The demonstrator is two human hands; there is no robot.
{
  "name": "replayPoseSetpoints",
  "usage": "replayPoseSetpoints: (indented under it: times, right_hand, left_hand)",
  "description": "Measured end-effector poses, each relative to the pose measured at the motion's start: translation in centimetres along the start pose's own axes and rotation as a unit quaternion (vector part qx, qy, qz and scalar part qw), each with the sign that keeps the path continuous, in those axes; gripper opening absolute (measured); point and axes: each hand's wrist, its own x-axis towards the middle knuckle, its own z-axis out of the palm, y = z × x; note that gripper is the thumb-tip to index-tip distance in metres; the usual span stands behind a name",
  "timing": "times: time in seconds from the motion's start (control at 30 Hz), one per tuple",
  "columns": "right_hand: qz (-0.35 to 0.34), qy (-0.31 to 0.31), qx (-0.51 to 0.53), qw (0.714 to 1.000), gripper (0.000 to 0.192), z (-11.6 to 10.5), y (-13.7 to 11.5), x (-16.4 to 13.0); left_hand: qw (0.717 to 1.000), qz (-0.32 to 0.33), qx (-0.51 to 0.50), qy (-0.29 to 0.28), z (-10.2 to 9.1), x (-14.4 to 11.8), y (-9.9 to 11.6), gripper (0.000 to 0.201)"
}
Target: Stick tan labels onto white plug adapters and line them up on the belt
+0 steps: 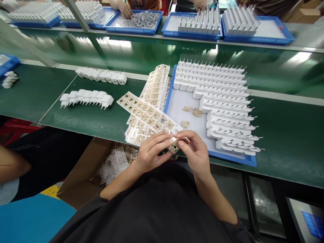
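Both hands pinch one small white charger plug at the near edge of the surface.

My left hand (152, 152) and right hand (193, 152) meet w/ fingertips pressed on the charger plug (174, 145), held just above the surface (291, 135), near the blue tray (187, 119). Looks like I'm sticking a label on it, I think. To do it well: hold the plug still w/ one hand, line the label up straight, then rub it flat w/ a thumb so no corner lifts. The label sheets (148, 114) lie just left of the tray, so the next one is close. Rows of white plugs (225, 104) fill the tray's right side; a few loose bits (193, 113) lie on its bare floor. Done plugs (86, 98) sit in rows farther left.
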Motion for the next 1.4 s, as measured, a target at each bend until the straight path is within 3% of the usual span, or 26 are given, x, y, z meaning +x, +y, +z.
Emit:
replayPoseSetpoints:
  times: [0.13,0.23,0.3,0.4,0.5,0.57,0.73,0.83,0.93,1.0,1.07,1.17,1.3,1.4]
  right_hand:
    - [-0.14,-0.016,-0.177,0.974,0.02,-0.8,-0.6,0.3]
    - [-0.21,-0.06,-0.189,0.957,0.018,-1.2,-0.6,-0.1]
    - [-0.198,-0.071,-0.118,0.971,0.012,-1.6,-0.3,-0.4]
    - [-0.11,0.002,-0.105,0.988,0.008,-3.0,0.5,-0.2]
    - [-0.01,0.089,-0.256,0.963,0.01,-4.6,1.5,1.1]
    - [0.005,0.116,-0.344,0.932,0.019,-5.4,2.0,2.1]
    - [-0.047,0.095,-0.454,0.885,0.026,-6.4,3.4,3.7]
    - [-0.096,0.086,-0.504,0.854,0.028,-6.6,4.1,4.1]
    - [-0.162,0.086,-0.533,0.826,0.031,-5.8,4.1,4.1]
    - [-0.175,0.061,-0.52,0.834,0.029,-4.5,4.0,4.0]
    - [-0.147,0.007,-0.508,0.849,0.029,-3.1,4.0,3.8]
    - [-0.069,-0.041,-0.527,0.846,0.036,-1.4,4.6,3.7]
    - [-0.023,-0.037,-0.512,0.858,0.034,-1.1,5.0,3.9]
    - [-0.036,-0.04,-0.439,0.897,0.031,-1.5,4.4,4.0]
  left_hand:
    - [1.0,-0.016,-0.023,0.0,-0.1,0.0,0.1,0.052]
    - [0.994,-0.099,-0.048,0.0,-0.5,-0.5,0.0,0.05]
    - [0.983,-0.176,-0.048,0.018,-1.1,-0.9,-0.6,0.047]
    - [0.963,-0.265,-0.005,0.057,-2.9,-1.0,-2.3,0.042]
    - [0.939,-0.321,0.101,0.068,-5.6,-0.4,-5.4,0.038]
    - [0.911,-0.349,0.209,0.061,-7.5,0.2,-8.1,0.039]
    - [0.819,-0.369,0.438,-0.037,-10.6,1.2,-15.9,0.04]
    - [0.797,-0.355,0.482,-0.079,-11.2,1.4,-19.1,0.041]
    - [0.797,-0.34,0.492,-0.091,-11.3,1.4,-20.4,0.041]
    - [0.801,-0.337,0.488,-0.083,-11.1,1.3,-20.5,0.04]
    - [0.81,-0.337,0.476,-0.063,-10.8,1.3,-20.0,0.04]
    - [0.855,-0.305,0.416,-0.057,-9.5,1.5,-18.1,0.039]
    - [0.941,-0.191,0.238,-0.149,-6.3,2.1,-13.2,0.032]
    - [0.957,-0.139,0.125,-0.223,-3.7,2.7,-9.6,0.034]
